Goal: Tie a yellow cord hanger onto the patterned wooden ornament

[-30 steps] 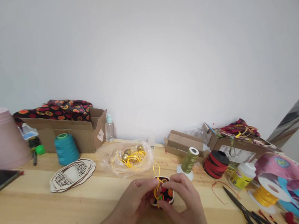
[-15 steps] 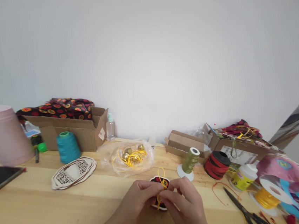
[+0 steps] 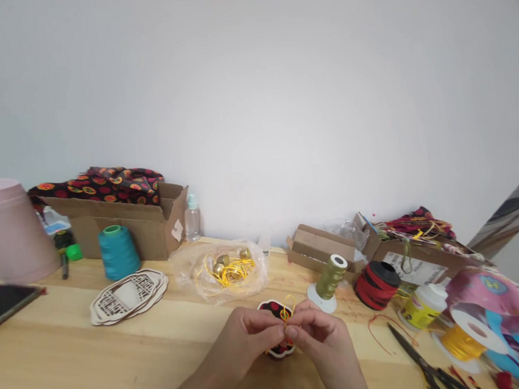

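Both hands low center, close together, fingertips nearly meeting. We see the left hand [image 3: 250, 337] pinching the yellow cord [image 3: 285, 314] between thumb and forefinger; the right hand [image 3: 322, 334] pinches it too, just beside. A small loop sticks up above the fingertips. We have the patterned piece [image 3: 269, 308], black with red and orange print and a pale edge, under and behind the fingers, partly hidden; we can't tell if it touches the worktop [image 3: 97, 372].

Ahead of the hands: clear plastic bag [image 3: 183, 274] with yellow strands and brass-coloured round pieces [image 3: 245, 254]. Left of that, we note pale cut-out plates [image 3: 134, 297] in a stack, a teal thread cone [image 3: 119, 257] just behind them, a phone [image 3: 1, 305] at far left. Right side: olive thread spool [image 3: 330, 280], red-and-black roll [image 3: 373, 290], white-capped bottle [image 3: 423, 308], dark scissors [image 3: 417, 355] lying near a yellow spool [image 3: 461, 341].
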The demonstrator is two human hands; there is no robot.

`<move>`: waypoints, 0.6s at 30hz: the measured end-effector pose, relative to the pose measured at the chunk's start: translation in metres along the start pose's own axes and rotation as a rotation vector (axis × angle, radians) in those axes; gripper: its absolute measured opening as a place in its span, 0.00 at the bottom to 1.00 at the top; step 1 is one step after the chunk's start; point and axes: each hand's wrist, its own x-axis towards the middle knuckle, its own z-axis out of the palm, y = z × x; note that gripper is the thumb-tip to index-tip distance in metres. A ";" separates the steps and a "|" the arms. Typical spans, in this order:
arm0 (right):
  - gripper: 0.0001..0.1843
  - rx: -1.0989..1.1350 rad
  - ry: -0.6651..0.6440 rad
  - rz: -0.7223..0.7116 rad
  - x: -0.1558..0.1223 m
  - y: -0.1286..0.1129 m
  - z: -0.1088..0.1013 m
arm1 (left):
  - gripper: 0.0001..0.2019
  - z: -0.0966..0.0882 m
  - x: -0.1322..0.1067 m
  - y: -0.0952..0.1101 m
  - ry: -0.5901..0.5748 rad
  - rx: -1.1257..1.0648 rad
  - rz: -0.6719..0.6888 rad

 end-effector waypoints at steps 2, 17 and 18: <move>0.05 0.094 -0.001 0.046 0.001 -0.001 0.002 | 0.10 0.000 -0.001 0.001 -0.010 0.016 0.008; 0.04 0.225 -0.145 0.154 -0.001 -0.005 -0.002 | 0.10 -0.007 0.000 -0.002 -0.087 0.244 0.136; 0.03 0.229 -0.139 0.155 -0.001 -0.004 -0.002 | 0.09 -0.007 0.001 -0.003 -0.085 0.232 0.134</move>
